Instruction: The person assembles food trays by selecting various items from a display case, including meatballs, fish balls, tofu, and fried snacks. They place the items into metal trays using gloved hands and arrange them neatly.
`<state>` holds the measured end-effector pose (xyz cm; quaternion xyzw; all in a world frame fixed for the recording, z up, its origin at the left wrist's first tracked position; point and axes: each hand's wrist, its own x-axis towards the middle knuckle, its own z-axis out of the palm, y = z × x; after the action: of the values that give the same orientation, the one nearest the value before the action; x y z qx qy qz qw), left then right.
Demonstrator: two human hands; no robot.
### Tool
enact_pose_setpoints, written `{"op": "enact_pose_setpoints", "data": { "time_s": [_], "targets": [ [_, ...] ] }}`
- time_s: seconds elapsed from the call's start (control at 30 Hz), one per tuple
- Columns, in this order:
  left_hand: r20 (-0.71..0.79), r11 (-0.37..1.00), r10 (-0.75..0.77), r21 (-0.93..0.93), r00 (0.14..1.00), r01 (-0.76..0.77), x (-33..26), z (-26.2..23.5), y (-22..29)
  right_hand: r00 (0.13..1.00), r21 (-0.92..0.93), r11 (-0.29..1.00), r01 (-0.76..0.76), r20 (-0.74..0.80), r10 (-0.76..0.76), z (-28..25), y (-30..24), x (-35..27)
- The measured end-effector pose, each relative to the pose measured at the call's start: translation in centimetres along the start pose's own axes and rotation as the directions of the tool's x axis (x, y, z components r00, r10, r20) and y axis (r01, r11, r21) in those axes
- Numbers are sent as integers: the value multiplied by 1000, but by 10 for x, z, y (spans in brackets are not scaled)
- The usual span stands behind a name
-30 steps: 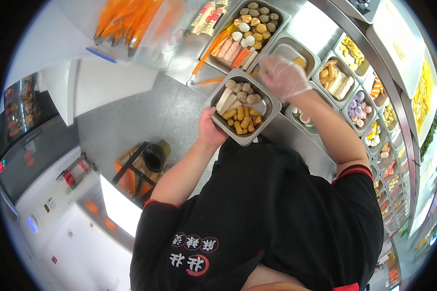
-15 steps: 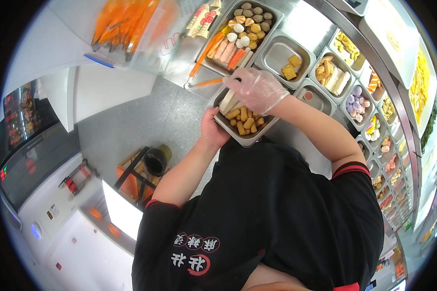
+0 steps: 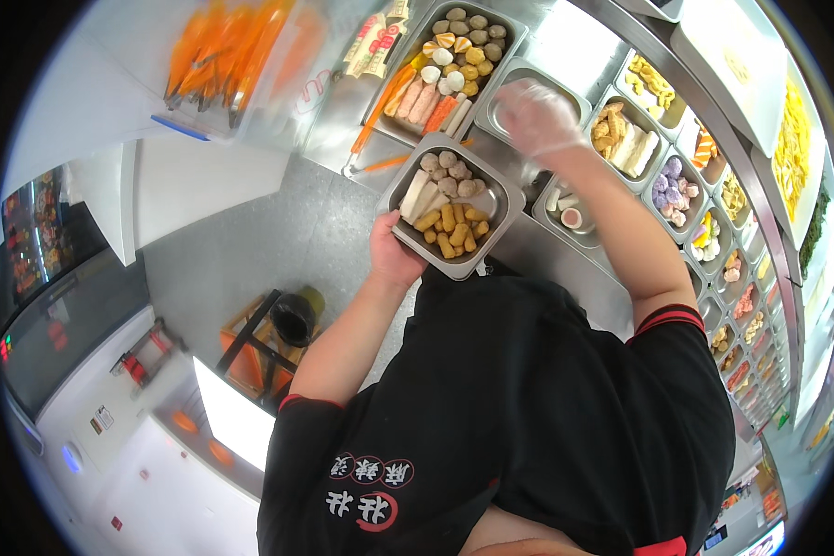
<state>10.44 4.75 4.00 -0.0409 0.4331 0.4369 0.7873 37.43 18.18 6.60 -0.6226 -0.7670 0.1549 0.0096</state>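
Observation:
My bare left hand (image 3: 397, 252) grips the left edge of a square metal pan (image 3: 502, 202), tilted slightly in front of me. Inside it lie greyish meatballs (image 3: 448, 174), pale strips (image 3: 419, 196) and short golden-brown rolls (image 3: 449, 228). My right hand (image 3: 539, 120), in a clear plastic glove, is over another metal pan (image 3: 500, 76) just beyond. Motion smears its fingers, so I cannot make out whether they hold anything; the hand covers much of that pan's inside.
A larger pan (image 3: 519, 35) of assorted balls and sticks stands at the far side, with orange tongs (image 3: 369, 116) along its left. Rows of food pans (image 3: 621, 139) run down the right. A clear bin (image 3: 292, 102) with orange-handled tools is upper left. A wooden stool (image 3: 250, 338) stands on the floor.
My right hand has moved right and away from the held pan to the pan beyond it. The meatballs in the held pan are now uncovered. That pan has shifted slightly left.

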Motion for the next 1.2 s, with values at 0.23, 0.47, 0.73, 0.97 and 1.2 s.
{"op": "enact_pose_setpoints", "data": {
  "time_s": [0.23,0.47,0.73,0.97,1.2],
  "targets": [
    [33,1000,11,-17,999,-11,-6,-1,4,885,-251,968,-31,442,143,46,64,22],
    [-37,1000,15,-10,999,-16,-6,-4,6,836,-176,982,-75,526,158,55,71,34],
    [8,1000,10,-3,1000,-10,-5,-1,7,884,-67,997,-29,463,57,57,73,19],
    [-17,999,18,-37,1000,-19,0,5,4,991,262,965,6,124,-39,-13,36,-23],
    [-12,1000,-29,9,1000,29,5,20,0,862,-24,905,424,316,-396,-46,-46,-67]
  ]
}}
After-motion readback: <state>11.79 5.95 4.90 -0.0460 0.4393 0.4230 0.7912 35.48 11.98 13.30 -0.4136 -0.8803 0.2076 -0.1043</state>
